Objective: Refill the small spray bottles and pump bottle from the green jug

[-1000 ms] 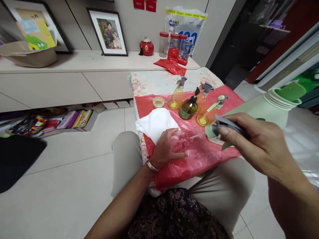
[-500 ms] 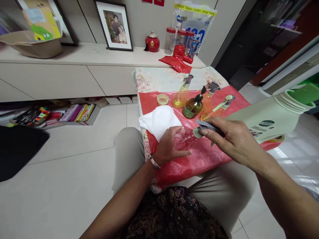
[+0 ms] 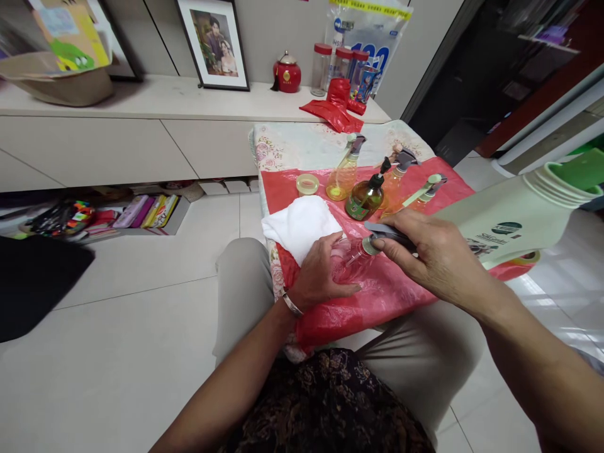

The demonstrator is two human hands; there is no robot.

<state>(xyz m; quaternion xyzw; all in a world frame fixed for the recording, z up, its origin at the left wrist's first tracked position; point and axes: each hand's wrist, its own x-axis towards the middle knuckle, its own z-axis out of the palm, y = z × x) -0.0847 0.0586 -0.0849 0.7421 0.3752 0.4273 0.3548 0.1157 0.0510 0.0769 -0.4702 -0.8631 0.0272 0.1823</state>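
Observation:
A clear pink spray bottle [image 3: 352, 259] lies tilted over the red plastic sheet, its neck pointing to the right. My left hand [image 3: 318, 274] is wrapped round the bottle's body near its base, thumb stretched along the near side. At the other end my right hand [image 3: 425, 245] grips the dark spray head, thumb at the pale green collar. Touching the left fingers or just behind them is a folded white cloth [image 3: 304, 223]. Past the hands stand a dark amber pump bottle [image 3: 364, 200], a yellow spray bottle [image 3: 343, 177] and two orange spray bottles.
Right of my right hand stands a large pale green jug [image 3: 514, 214]. A small lidded tub [image 3: 307, 184] sits behind the cloth. The red sheet [image 3: 377, 302] covers the small table over my knees. Beyond is a shelf [image 3: 207, 100] with a picture frame and jars.
The spray head and my right hand have shifted slightly left. Both hands keep their hold on the bottle, and the whole view has moved a little.

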